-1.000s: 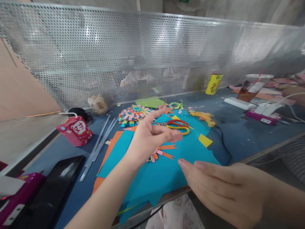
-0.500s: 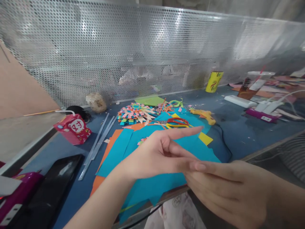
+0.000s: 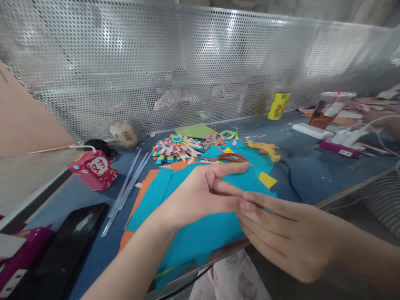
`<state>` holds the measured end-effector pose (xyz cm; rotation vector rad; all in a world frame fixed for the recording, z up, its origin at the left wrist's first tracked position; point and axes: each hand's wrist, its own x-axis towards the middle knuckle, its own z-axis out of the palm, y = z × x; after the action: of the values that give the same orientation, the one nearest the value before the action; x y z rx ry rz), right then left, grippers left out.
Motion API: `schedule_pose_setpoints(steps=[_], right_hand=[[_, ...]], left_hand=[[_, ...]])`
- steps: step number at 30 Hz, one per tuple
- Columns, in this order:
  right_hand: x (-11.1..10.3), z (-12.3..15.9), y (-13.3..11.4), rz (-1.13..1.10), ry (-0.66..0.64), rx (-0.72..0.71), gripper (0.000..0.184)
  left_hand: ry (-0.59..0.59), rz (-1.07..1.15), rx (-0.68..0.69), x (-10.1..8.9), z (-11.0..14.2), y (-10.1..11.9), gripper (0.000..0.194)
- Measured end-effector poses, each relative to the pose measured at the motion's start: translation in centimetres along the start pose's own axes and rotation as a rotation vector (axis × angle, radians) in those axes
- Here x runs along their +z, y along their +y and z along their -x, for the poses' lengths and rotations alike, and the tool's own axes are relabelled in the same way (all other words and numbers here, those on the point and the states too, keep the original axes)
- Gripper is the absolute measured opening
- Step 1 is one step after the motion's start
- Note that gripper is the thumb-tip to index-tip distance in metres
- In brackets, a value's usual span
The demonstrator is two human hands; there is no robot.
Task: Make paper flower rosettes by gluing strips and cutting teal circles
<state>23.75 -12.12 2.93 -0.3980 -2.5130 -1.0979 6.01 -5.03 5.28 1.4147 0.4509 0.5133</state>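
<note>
Over the blue paper sheets (image 3: pixel 193 233), my left hand (image 3: pixel 200 193) and my right hand (image 3: pixel 290 233) meet at the fingertips. The left index finger stretches out to the right, while the left thumb and another finger close against the right fingers. My right fingers are pressed together, and the right thumb is hidden. Anything held between the hands is hidden or too small to name. Just beyond them lie red-and-yellow scissors (image 3: pixel 230 157). Layered paper-strip flowers (image 3: pixel 176 146) in pink, blue and orange sit behind the left hand.
A yellow glue gun (image 3: pixel 265 151) with a black cord lies right of the scissors. Clear glue sticks (image 3: pixel 126 189), a red drink carton (image 3: pixel 93 170) and a black phone (image 3: pixel 70 246) are at left. A plastic cup (image 3: pixel 328 110) and purple power strip (image 3: pixel 342 148) stand at right; another person's hand (image 3: pixel 379 116) shows beyond.
My right hand has shifted slightly left, its index finger lifting at the left fingertips. The small flower on the blue paper is now hidden. Another person's hand has appeared at far right.
</note>
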Motion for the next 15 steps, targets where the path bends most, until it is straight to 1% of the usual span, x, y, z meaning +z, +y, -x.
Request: schedule_pose_setpoints(steps=[2, 4, 5, 7, 9, 10, 12, 13, 15], right_hand=[[0.5, 0.1, 0.1, 0.02, -0.047, 0.015, 0.038], [0.7, 0.3, 0.1, 0.017, -0.081, 0.028, 0.037], [0.8, 0.5, 0.1, 0.005, -0.077, 0.024, 0.036], [0.8, 1.1, 0.1, -0.021, -0.057, 0.031, 0.032], [0.8, 1.9, 0.4, -0.052, -0.03, 0.073, 0.028], [0.9, 2.3, 0.6, -0.067, -0.022, 0.113, 0.025], [1.2, 3.3, 1.3, -0.08, -0.008, 0.26, 0.02], [1.5, 3.6, 1.7, -0.086, -0.009, 0.383, 0.018], [2.1, 4.2, 2.5, -0.127, -0.001, 0.709, 0.019]], left_hand=[[0.088, -0.059, -0.024, -0.3, -0.4, -0.1, 0.057], [0.223, -0.16, -0.021, -0.8, -0.7, -0.2, 0.059], [0.298, -0.197, 0.001, -1.2, -0.8, -0.2, 0.062], [0.433, -0.202, 0.078, -2.0, -1.0, -0.1, 0.069], [0.53, -0.154, 0.15, -2.8, -1.1, 0.0, 0.073], [0.557, -0.134, 0.172, -3.1, -1.1, 0.0, 0.073], [0.588, -0.129, 0.202, -3.5, -1.2, 0.0, 0.071], [0.59, -0.143, 0.219, -3.6, -1.2, -0.1, 0.069], [0.582, -0.2, 0.256, -3.6, -1.4, -0.4, 0.066]])
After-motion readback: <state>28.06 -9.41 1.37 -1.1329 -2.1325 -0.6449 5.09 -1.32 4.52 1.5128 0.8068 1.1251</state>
